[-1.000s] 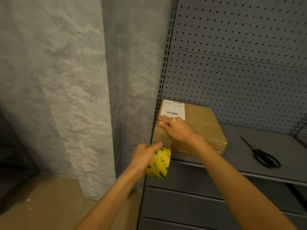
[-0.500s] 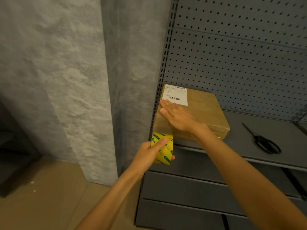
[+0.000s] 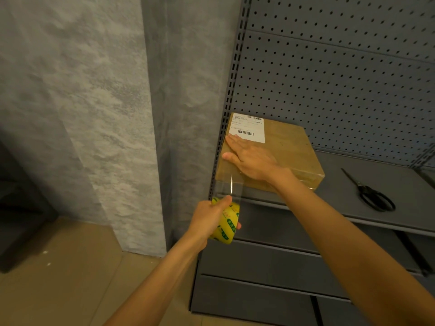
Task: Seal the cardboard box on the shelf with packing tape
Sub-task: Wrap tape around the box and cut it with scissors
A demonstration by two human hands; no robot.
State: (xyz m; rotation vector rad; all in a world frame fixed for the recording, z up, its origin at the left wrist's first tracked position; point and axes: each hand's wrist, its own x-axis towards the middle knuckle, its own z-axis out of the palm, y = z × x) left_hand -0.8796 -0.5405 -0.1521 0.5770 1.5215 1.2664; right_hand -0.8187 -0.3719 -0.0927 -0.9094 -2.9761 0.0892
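A flat brown cardboard box with a white barcode label lies at the left end of a grey metal shelf. My right hand presses flat on the box top, fingers straight, pointing left. Below the box's front left corner, my left hand grips a yellow roll of packing tape with green print. A clear strip of tape stretches from the roll up over the box's front edge.
Black scissors lie on the shelf to the right of the box. A grey pegboard backs the shelf, with a slotted upright at its left. Grey drawers sit below. A grey wall and beige floor are to the left.
My left hand has pulled the roll down and away from the box front, drawing out a clear strip of tape. My right hand stays pressed on the box top.
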